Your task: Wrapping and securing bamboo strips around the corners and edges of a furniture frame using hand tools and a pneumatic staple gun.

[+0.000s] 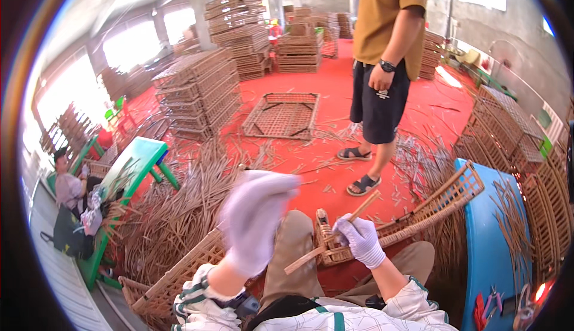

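Observation:
My right hand (360, 239), in a white knitted glove, is closed around a flat tan strip (306, 259). The strip slants across a woven rattan frame (427, 214), its upper end sticking out above my fingers. That frame curves from between my knees up to the right, with an open lattice side. Raised over my left thigh is my left hand (254, 223), also gloved; motion smears its fingers, so their state is unclear. Below it, another woven lattice part (179, 268) leans by my left leg.
Loose strips (179, 211) heap on the red floor at left. A person (385, 62) stands ahead; another (70, 184) sits left by a green table (134, 157). A blue table (493, 235) at right bears strips and pliers (493, 301). Stacked woven frames (197, 92) stand beyond.

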The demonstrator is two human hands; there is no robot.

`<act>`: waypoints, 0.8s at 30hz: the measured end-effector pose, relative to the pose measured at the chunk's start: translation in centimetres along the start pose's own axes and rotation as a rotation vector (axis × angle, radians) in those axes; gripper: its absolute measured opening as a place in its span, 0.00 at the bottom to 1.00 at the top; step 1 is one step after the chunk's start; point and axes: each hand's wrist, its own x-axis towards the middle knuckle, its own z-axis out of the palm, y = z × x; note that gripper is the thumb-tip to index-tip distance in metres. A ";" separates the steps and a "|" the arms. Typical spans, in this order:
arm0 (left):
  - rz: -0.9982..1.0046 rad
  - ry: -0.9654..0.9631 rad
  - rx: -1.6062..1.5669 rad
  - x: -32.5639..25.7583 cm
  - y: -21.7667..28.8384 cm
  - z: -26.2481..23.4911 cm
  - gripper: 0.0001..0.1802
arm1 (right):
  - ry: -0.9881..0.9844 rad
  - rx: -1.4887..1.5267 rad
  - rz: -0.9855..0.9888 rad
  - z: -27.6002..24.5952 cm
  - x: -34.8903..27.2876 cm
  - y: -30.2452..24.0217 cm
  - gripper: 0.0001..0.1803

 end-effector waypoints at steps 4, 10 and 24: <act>-0.415 -0.367 -0.108 -6.2 -7.3 1.1 0.11 | -0.030 -0.017 -0.002 0.8 -0.2 -0.6 0.16; -0.554 -0.563 -0.188 -11.3 -8.6 3.2 0.10 | 0.005 -0.001 0.013 0.8 0.3 -1.2 0.14; -0.808 -0.400 -0.203 -12.6 -9.5 4.3 0.15 | -0.008 -0.042 -0.036 0.6 0.1 -0.2 0.15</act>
